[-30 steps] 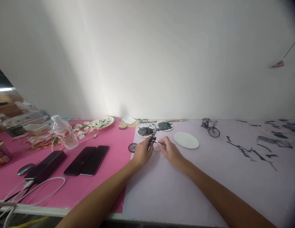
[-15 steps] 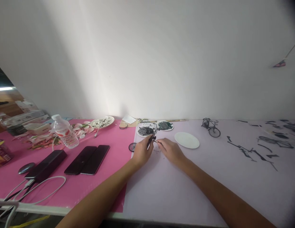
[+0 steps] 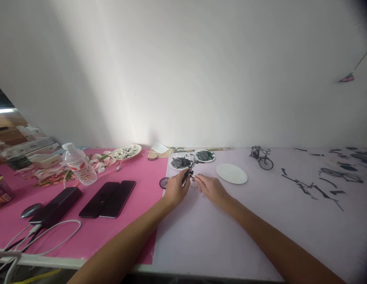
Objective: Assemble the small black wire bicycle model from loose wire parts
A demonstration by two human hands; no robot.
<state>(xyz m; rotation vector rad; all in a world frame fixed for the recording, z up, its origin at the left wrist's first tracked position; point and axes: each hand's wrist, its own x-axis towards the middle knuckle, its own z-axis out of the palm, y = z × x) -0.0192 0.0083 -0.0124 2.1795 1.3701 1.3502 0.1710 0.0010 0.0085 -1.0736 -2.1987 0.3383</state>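
My left hand (image 3: 176, 191) is closed around a small dark model bicycle (image 3: 187, 173), most of which its fingers hide. Handlebar-like parts stick up above the fingertips. To the left of that hand a spoked black wheel (image 3: 163, 182) shows; whether it joins the held model I cannot tell. My right hand (image 3: 212, 188) pinches a thin, shiny metal tool (image 3: 192, 176) whose tip meets the model. Its exact kind is too small to make out. Just behind the hands, a white plate (image 3: 172, 167) bears dark spoked wheels.
A bare white plate (image 3: 232, 174) lies right of my hands. Farther right are a finished-looking model bicycle (image 3: 261, 157) and flat black parts (image 3: 313, 187). On the pink left side are two phones (image 3: 108, 199), a black power brick (image 3: 56, 207), cables and a water bottle (image 3: 79, 163).
Both hands keep nearly the same pose, with the metal tool still at the model. The whole view has shifted very slightly.
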